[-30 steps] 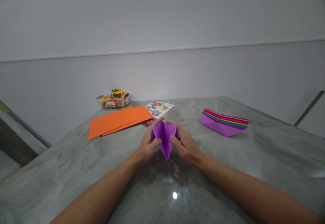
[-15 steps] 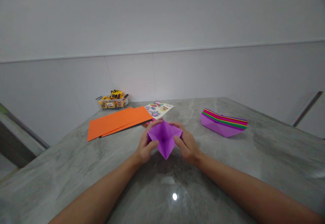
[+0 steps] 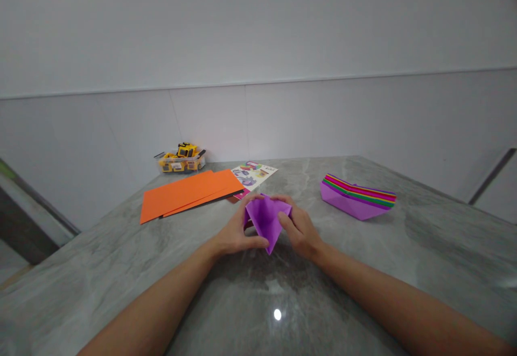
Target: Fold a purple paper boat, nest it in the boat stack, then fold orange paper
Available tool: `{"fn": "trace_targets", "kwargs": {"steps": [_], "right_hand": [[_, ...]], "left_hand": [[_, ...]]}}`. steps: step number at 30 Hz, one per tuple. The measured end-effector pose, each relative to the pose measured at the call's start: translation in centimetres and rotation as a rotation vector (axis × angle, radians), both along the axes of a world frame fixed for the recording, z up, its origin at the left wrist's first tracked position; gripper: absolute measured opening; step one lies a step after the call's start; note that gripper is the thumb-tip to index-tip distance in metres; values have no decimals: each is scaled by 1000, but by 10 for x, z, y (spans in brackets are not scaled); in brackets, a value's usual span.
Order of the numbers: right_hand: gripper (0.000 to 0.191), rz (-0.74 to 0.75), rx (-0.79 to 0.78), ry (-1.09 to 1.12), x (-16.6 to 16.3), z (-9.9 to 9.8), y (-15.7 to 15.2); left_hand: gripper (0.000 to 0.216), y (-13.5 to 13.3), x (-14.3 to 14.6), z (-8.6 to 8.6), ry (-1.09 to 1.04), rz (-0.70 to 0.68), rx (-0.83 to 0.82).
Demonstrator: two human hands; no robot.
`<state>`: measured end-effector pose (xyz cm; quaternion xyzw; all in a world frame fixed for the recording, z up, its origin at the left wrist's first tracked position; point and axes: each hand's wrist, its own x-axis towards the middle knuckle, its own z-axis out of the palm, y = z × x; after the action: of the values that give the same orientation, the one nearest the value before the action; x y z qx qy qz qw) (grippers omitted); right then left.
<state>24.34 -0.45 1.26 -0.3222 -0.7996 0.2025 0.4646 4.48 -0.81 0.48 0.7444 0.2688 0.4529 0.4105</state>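
A folded purple paper [image 3: 267,219], opened into a hollow pocket with its point toward me, is held between both hands above the table. My left hand [image 3: 238,232] grips its left side, the thumb at the lower front edge near the point and the fingers behind. On the right side, my right hand [image 3: 301,229] pinches the paper with the thumb on the front edge and the fingers behind. The fingertips at the back are partly hidden by the paper.
Orange sheets [image 3: 181,194] lie at the left, beside a printed sheet [image 3: 254,174] with colourful pictures. A clear box with a yellow toy vehicle [image 3: 181,159] stands near the wall. At the right sits a folded paper boat [image 3: 355,199] with striped layers on the grey marbled table [image 3: 363,270].
My left thumb has moved down and right along the paper's edge to near its point. The pocket has narrowed and turned slightly; my right hand stays almost in place.
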Motion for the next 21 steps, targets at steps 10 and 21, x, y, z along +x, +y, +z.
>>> {"fn": "trace_targets", "kwargs": {"steps": [10,21], "right_hand": [[37,35,162,46,5,8,-12],[35,67,177,94,7,3,-7]], "left_hand": [[90,-5,-5,8,69,72,387],[87,-7,-4,9,29,104,381]]}}
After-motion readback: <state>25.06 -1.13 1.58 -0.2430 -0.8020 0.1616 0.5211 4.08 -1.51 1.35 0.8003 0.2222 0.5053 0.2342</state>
